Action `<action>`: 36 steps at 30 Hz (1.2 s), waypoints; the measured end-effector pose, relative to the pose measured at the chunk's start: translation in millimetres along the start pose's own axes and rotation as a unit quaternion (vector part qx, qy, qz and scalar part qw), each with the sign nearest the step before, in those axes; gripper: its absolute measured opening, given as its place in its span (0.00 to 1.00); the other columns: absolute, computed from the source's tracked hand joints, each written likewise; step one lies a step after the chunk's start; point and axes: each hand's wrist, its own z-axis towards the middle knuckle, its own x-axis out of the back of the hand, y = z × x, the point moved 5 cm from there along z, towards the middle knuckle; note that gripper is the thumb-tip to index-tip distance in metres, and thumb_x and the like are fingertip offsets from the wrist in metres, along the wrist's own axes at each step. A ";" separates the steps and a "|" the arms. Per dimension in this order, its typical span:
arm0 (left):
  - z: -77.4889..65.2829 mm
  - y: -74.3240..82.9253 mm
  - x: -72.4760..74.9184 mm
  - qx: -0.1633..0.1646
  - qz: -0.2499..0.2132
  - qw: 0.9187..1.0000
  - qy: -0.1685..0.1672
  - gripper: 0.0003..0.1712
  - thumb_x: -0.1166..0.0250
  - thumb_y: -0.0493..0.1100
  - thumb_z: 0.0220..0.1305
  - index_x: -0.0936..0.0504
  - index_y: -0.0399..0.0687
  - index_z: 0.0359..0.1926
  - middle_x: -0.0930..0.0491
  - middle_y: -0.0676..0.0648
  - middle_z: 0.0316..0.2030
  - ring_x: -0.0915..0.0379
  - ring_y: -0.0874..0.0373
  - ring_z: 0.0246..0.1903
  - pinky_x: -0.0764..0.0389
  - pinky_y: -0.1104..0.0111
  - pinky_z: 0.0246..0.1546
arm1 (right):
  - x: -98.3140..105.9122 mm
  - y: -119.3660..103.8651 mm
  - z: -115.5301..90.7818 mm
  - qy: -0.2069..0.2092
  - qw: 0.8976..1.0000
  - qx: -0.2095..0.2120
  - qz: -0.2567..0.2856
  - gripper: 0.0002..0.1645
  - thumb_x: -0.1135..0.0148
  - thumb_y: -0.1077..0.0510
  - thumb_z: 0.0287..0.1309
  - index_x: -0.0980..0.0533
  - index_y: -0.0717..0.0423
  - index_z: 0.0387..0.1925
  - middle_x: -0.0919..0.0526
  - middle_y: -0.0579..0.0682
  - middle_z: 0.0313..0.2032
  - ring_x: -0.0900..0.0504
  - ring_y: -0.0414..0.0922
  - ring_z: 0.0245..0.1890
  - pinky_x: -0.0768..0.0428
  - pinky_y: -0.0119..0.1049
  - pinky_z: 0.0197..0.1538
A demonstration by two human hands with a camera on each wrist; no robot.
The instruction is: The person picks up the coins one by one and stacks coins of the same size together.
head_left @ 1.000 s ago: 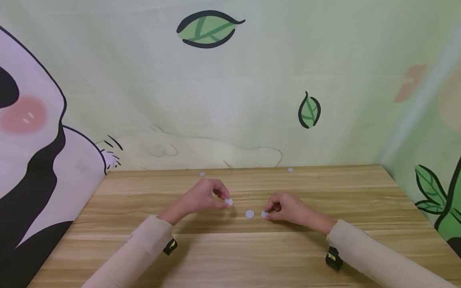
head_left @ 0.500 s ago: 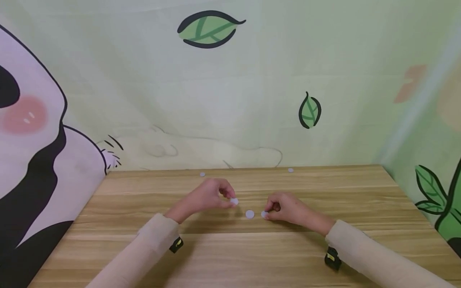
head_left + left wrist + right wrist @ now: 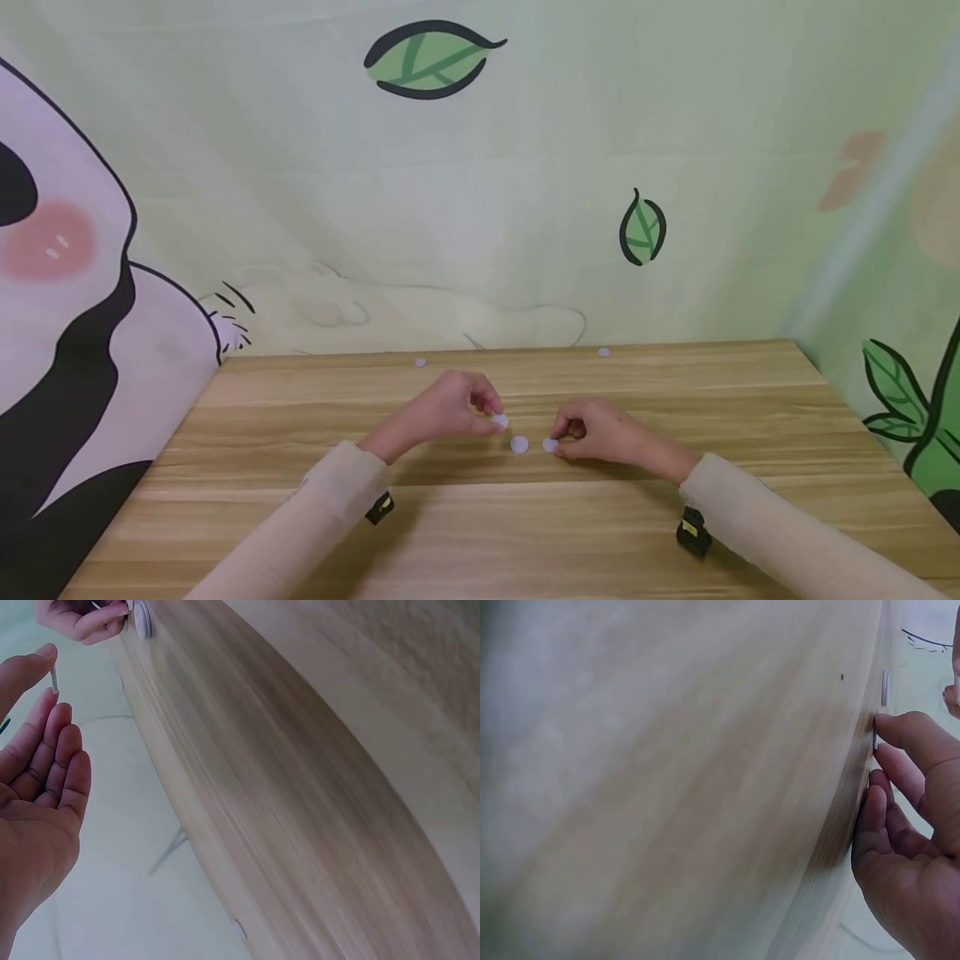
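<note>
In the head view my left hand pinches a small white round disc between thumb and fingertips, over the table. In the left wrist view this disc is seen edge-on, thin, with the other fingers loosely bent below. My right hand pinches a second white disc low at the tabletop; its edge shows between thumb and index finger in the right wrist view. Between the hands lies another white disc, flat on the wood. It looks thick from the left wrist, like stacked discs.
Two more white discs lie near the table's far edge, one at the left and one at the right. Behind the wooden table hangs a pale green cloth printed with leaves and a panda.
My left hand has moved right with its pinched disc, closer to the disc lying between the hands. The right hand has stayed in place, still pinching its disc.
</note>
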 end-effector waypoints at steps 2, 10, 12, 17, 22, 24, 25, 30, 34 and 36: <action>0.5 1.2 -0.7 -0.005 0.002 1.000 0.000 0.09 0.21 0.40 0.54 0.14 0.46 0.33 0.17 0.55 0.31 0.20 0.56 0.36 0.21 0.73 0.38 | -0.2 0.5 0.6 -0.001 1.000 -0.001 -0.002 0.05 0.24 0.55 0.57 0.16 0.46 0.31 0.21 0.40 0.29 0.28 0.37 0.31 0.27 0.28 0.35; 5.3 6.9 -6.9 -0.008 0.036 0.999 0.004 0.10 0.21 0.41 0.54 0.14 0.45 0.32 0.17 0.54 0.30 0.23 0.61 0.33 0.22 0.74 0.36 | 0.8 0.0 -0.3 0.007 1.000 0.008 -0.001 0.05 0.24 0.56 0.56 0.16 0.47 0.31 0.20 0.41 0.30 0.28 0.37 0.31 0.27 0.29 0.34; 7.8 8.0 -10.3 -0.001 0.044 0.999 0.004 0.10 0.21 0.42 0.54 0.14 0.45 0.32 0.18 0.53 0.29 0.24 0.62 0.32 0.22 0.73 0.35 | 1.1 0.0 -0.6 0.008 1.000 0.006 -0.001 0.05 0.24 0.56 0.57 0.16 0.47 0.31 0.20 0.41 0.31 0.27 0.37 0.31 0.26 0.29 0.35; 14.5 11.3 -21.6 0.021 0.048 0.999 -0.011 0.10 0.21 0.43 0.54 0.14 0.46 0.31 0.19 0.54 0.29 0.26 0.62 0.32 0.23 0.71 0.34 | 1.4 0.6 -0.9 0.006 1.000 0.005 0.003 0.05 0.25 0.56 0.57 0.16 0.48 0.32 0.19 0.41 0.32 0.27 0.38 0.32 0.26 0.29 0.35; 20.5 14.7 -34.1 0.034 0.048 0.998 -0.036 0.09 0.21 0.43 0.54 0.14 0.47 0.32 0.20 0.55 0.27 0.27 0.63 0.31 0.24 0.72 0.34 | 0.9 1.2 -0.1 0.006 1.000 0.011 -0.001 0.05 0.25 0.55 0.58 0.16 0.48 0.32 0.19 0.40 0.31 0.28 0.37 0.31 0.27 0.29 0.35; 23.2 16.2 -38.5 0.038 0.049 0.997 -0.045 0.09 0.22 0.42 0.54 0.14 0.46 0.32 0.20 0.55 0.27 0.28 0.64 0.30 0.24 0.73 0.33 | 1.1 1.7 -0.2 0.006 1.000 0.010 0.000 0.05 0.24 0.55 0.57 0.16 0.48 0.32 0.19 0.40 0.31 0.27 0.37 0.32 0.26 0.29 0.36; 24.4 16.9 -40.5 0.038 0.050 0.997 -0.049 0.09 0.22 0.41 0.54 0.14 0.46 0.32 0.20 0.55 0.27 0.28 0.64 0.29 0.24 0.73 0.32 | 1.0 1.7 -0.2 0.005 1.000 0.010 0.001 0.05 0.24 0.55 0.57 0.16 0.48 0.32 0.19 0.40 0.31 0.27 0.37 0.32 0.26 0.29 0.36; 28.0 19.4 -46.4 0.037 0.052 0.996 -0.056 0.09 0.21 0.40 0.53 0.14 0.43 0.32 0.20 0.55 0.26 0.28 0.65 0.28 0.25 0.74 0.30 | 0.9 0.6 0.2 0.002 1.000 0.007 0.008 0.05 0.24 0.57 0.57 0.16 0.49 0.32 0.19 0.42 0.31 0.28 0.37 0.32 0.27 0.28 0.36; 30.8 20.8 -49.8 0.037 0.052 0.996 -0.058 0.10 0.21 0.40 0.54 0.15 0.44 0.31 0.21 0.55 0.25 0.28 0.66 0.27 0.26 0.74 0.30 | 2.0 -0.8 0.3 0.003 1.000 0.006 0.014 0.05 0.24 0.58 0.56 0.16 0.50 0.32 0.20 0.42 0.30 0.28 0.38 0.32 0.28 0.28 0.36; 31.9 21.3 -52.1 0.036 0.050 0.996 -0.058 0.10 0.21 0.40 0.54 0.15 0.45 0.31 0.21 0.56 0.24 0.28 0.66 0.26 0.25 0.74 0.29 | 2.1 -0.6 0.2 0.001 1.000 0.005 0.019 0.05 0.24 0.59 0.56 0.16 0.51 0.32 0.20 0.42 0.30 0.28 0.38 0.32 0.28 0.28 0.36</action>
